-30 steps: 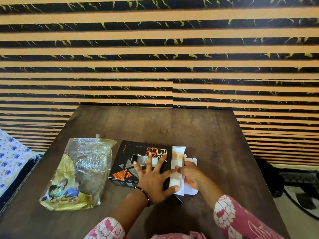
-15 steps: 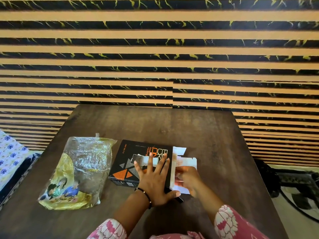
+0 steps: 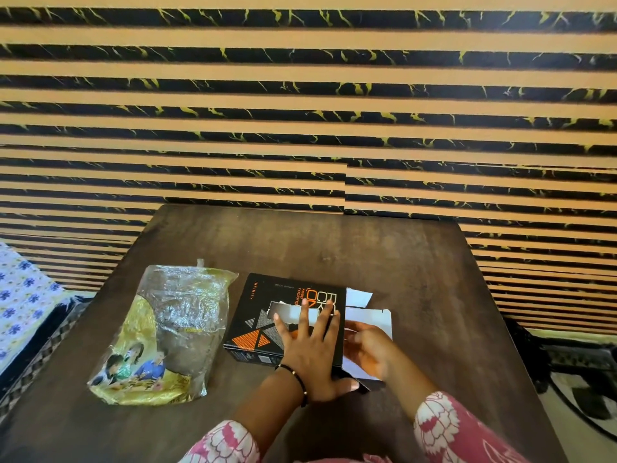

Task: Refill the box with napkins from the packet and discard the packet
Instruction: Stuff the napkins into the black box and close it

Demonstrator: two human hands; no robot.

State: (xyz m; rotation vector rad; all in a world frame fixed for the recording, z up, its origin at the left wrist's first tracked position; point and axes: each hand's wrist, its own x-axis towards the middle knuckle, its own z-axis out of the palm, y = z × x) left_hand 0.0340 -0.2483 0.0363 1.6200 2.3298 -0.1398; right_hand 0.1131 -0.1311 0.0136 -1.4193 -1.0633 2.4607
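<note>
Fingers spread, my left hand (image 3: 309, 357) lies flat on top of the black box (image 3: 267, 315), palm down near its right end, gripping nothing, only pressing; the thumb hooks over the near right corner. A thin black bracelet (image 3: 295, 379) circles that wrist. My right hand (image 3: 369, 350) is just right of the box, at its open end, curled loosely against the white flaps (image 3: 374, 315) that stand out there (it is blurred, so I cannot tell whether it is pinching a flap or a napkin or merely touching the card). One flap pokes out beyond the box's far right corner, a larger one lies between my right hand and the table (image 3: 334, 248).

A strip of white napkin (image 3: 287, 312) shows in the slot on the box's top face, partly under my left fingers. The box has orange triangles and orange lettering, and lies flat on the dark wooden table.

Left of the box, just beside it but apart, lies the napkin packet (image 3: 167, 335), a crinkled clear and yellow plastic bag with printed figures at its near end. Beyond the box rises a wall (image 3: 300, 95) of tan and black marbled stripes. My pink and white floral sleeves (image 3: 444, 422) fill the near edge.
</note>
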